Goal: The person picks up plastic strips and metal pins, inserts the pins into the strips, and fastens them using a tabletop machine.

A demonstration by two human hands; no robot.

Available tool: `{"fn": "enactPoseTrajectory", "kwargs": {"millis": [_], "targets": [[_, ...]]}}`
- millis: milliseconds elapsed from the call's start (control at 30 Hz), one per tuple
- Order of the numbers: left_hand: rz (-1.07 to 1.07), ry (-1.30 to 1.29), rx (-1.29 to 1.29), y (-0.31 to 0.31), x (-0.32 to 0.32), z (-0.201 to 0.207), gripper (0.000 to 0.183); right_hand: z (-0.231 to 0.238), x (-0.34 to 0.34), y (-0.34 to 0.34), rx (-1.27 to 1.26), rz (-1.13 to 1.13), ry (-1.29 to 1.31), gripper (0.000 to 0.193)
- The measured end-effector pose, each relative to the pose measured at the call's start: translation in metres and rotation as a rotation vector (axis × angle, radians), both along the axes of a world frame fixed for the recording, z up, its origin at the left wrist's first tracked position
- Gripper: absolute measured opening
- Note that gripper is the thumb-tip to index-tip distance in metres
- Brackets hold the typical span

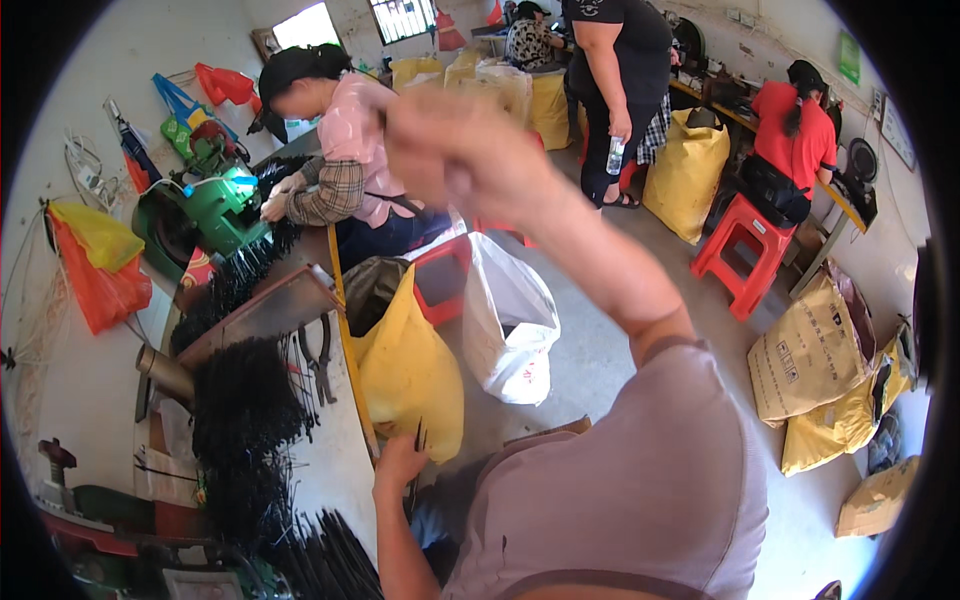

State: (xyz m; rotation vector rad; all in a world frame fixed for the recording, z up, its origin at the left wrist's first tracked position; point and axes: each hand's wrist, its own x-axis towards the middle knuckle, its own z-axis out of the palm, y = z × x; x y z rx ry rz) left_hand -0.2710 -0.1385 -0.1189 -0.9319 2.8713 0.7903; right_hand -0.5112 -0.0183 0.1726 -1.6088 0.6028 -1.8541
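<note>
My left hand (400,462) is closed low beside the table edge, in front of a yellow sack (410,370). Thin black strips (420,434) stick out of its grip; their exact kind is unclear. My right hand (460,150), raised high across the view, is smeared by motion, so I cannot make out its fingers or anything in them. Heaps of similar black strips (235,420) cover the table (335,465) to my left, with pliers (318,362) lying beside them.
Across the table a person in pink (350,130) works at a green machine (220,215). An open white sack (510,320) stands on the floor past the yellow one. At right are a red stool (745,250) with a seated person, and brown sacks (812,350). Another person stands behind.
</note>
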Motion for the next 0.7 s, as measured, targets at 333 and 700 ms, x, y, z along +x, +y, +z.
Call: {"fn": "enactPoseTrajectory", "kwargs": {"millis": [333,700], "targets": [[0.028,-0.109,0.063,0.001,0.0,0.01,0.023,0.04,-0.023,0.032,-0.162,0.059,0.219,0.019],[0.028,-0.077,0.111,0.001,0.0,0.008,0.021,-0.011,-0.059,0.027,-0.017,-0.129,0.065,0.022]]}}
